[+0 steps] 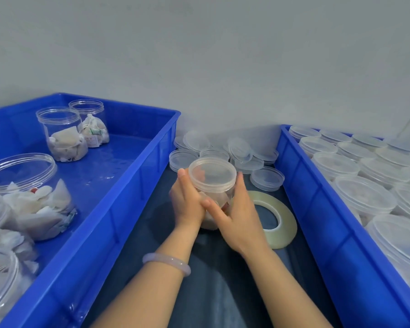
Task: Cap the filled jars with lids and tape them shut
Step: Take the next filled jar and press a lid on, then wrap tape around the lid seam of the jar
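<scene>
Clear plastic jar (220, 197) stood on the dark table (223, 280) between the blue crates (128, 185), lid (212, 172) on, left hand (187, 204) and right hand (240, 216) both wrapped round it. Risk: a lid seated crooked would get taped askew from the tape roll (283, 223) beside it.

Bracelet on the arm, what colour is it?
The bracelet is pale milky lilac, in the head view.

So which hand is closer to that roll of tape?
Right. The right hand grips the jar on the side next to the tape roll; the left hand grips the jar's opposite side, farther from it.
</scene>
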`<action>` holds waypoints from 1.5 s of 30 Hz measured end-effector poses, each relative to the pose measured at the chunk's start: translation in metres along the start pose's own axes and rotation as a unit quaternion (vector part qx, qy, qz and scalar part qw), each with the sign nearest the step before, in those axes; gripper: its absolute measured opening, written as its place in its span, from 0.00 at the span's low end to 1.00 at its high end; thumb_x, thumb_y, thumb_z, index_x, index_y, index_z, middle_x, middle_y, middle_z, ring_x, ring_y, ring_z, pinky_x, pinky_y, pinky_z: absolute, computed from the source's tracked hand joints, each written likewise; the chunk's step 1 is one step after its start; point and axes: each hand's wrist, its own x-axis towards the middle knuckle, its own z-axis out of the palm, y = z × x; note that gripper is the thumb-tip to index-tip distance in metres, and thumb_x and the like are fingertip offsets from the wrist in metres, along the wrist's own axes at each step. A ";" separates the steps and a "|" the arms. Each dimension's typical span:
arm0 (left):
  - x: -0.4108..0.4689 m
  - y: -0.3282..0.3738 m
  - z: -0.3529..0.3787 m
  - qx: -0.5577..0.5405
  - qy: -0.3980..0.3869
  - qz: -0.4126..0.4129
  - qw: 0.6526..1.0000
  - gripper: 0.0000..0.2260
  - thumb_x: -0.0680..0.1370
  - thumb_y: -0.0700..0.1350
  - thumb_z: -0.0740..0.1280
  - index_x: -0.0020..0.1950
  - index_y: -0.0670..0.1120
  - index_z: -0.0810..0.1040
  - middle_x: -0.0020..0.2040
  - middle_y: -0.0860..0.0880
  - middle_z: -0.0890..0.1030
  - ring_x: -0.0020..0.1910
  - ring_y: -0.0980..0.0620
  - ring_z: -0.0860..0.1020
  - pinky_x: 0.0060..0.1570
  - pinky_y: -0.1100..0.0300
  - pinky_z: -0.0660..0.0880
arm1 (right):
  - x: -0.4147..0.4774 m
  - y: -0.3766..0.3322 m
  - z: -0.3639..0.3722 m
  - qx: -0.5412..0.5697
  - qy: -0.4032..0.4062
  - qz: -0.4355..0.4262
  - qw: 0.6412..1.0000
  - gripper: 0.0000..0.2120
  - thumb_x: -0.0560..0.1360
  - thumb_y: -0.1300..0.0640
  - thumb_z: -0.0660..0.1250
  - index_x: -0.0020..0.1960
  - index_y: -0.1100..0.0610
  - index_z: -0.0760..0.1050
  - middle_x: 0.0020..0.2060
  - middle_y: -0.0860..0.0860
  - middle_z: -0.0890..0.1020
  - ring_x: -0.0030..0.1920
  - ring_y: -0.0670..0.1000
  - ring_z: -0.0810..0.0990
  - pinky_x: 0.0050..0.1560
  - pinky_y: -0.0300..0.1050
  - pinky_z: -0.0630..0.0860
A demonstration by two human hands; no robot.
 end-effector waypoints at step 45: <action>-0.040 0.010 -0.041 0.120 -0.226 0.050 0.965 0.12 0.80 0.38 0.63 0.42 0.53 0.79 0.35 0.54 0.82 0.35 0.58 0.81 0.40 0.67 0.77 | -0.045 0.023 -0.037 -0.159 0.060 -0.009 0.985 0.29 0.63 0.27 0.54 0.43 0.50 0.76 0.35 0.40 0.77 0.40 0.46 0.75 0.38 0.42 0.65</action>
